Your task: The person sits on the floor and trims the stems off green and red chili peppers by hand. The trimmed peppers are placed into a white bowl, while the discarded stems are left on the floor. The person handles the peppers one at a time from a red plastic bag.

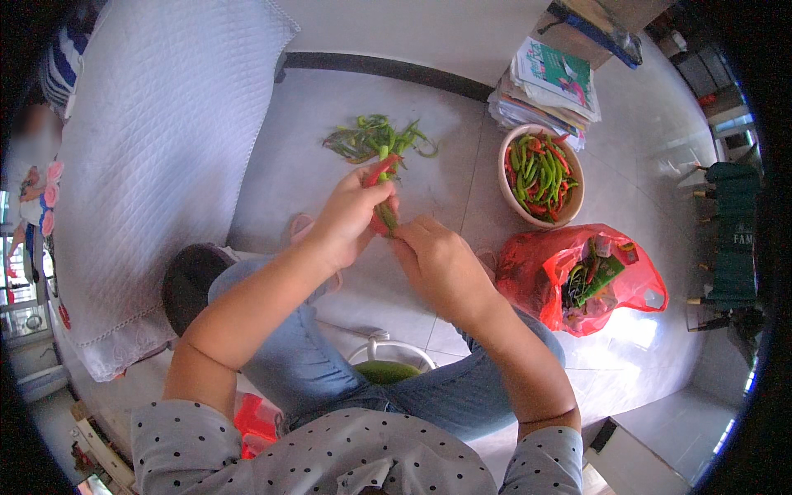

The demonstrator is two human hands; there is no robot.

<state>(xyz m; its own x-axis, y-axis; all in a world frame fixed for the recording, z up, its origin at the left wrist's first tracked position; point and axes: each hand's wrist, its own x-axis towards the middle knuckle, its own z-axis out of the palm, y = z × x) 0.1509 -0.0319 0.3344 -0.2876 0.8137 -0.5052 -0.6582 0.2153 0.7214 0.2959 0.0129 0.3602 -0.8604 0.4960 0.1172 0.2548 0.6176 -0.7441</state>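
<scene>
Chili peppers [384, 186], a small bunch of green and red ones, sit at the centre of the frame, pinched between both hands above the tiled floor [313, 148].

Going left to right: a white quilted cover [157, 148] fills the upper left. The left hand [351, 216] is curled closed around the bunch, with the red and green tips poking up past the fingers. The right hand [437, 260] is closed too, its fingertips nipping the lower end of the same peppers. Just above them, a loose pile of green stems [375, 139] lies on the floor. Further right stands a beige bowl [568, 210] of green and red peppers, with a stack of papers [549, 87] behind it, and a red plastic bag [536, 272] holding more lies open at centre right.

The bunch looks loosely gathered; a hard tug could likely pull a pepper free onto the floor, or snap one and leave stinging juice on the fingers.
</scene>
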